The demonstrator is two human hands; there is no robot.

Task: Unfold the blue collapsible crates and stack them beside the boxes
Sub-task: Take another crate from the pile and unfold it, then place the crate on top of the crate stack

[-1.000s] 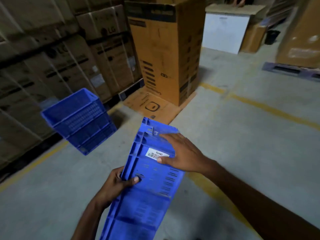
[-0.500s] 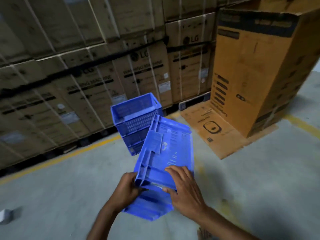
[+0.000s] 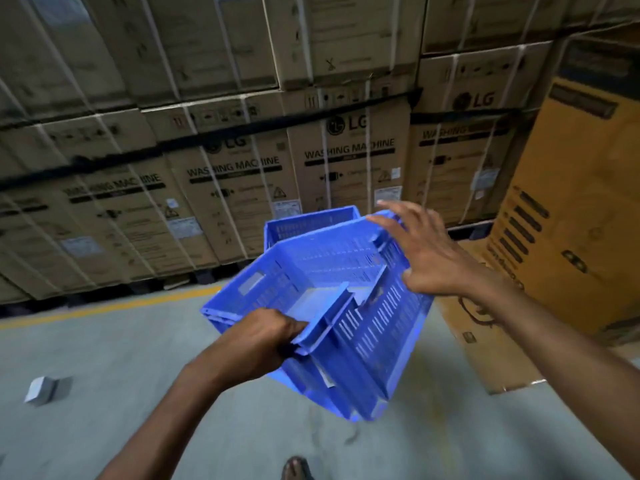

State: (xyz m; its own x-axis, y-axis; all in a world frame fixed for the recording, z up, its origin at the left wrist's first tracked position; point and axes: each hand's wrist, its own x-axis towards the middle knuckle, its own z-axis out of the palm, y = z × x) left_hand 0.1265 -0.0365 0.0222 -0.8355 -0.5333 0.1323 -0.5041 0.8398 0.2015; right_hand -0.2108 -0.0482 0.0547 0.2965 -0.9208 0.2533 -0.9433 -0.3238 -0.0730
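A blue collapsible crate (image 3: 349, 306) hangs tilted in front of me, partly opened, with its slotted side walls up and one end flap folded inward. My left hand (image 3: 256, 341) grips the near rim of this crate. My right hand (image 3: 419, 251) hovers over the far right corner with fingers spread, and I cannot tell whether it touches the wall. Behind the held crate, the rim of the stacked blue crates (image 3: 304, 221) shows on the floor against the washing machine boxes (image 3: 242, 188).
Strapped cardboard boxes form a wall across the back. A tall orange-brown carton (image 3: 571, 209) stands at right on flattened cardboard (image 3: 485, 341). A yellow floor line (image 3: 104, 308) runs along the boxes. A small grey object (image 3: 43, 389) lies on the concrete at left. My foot (image 3: 296, 467) shows below.
The flat folded crate has opened into a box shape. My right hand has left its near edge and lifted to the far right corner. I have come closer to the stacked crates.
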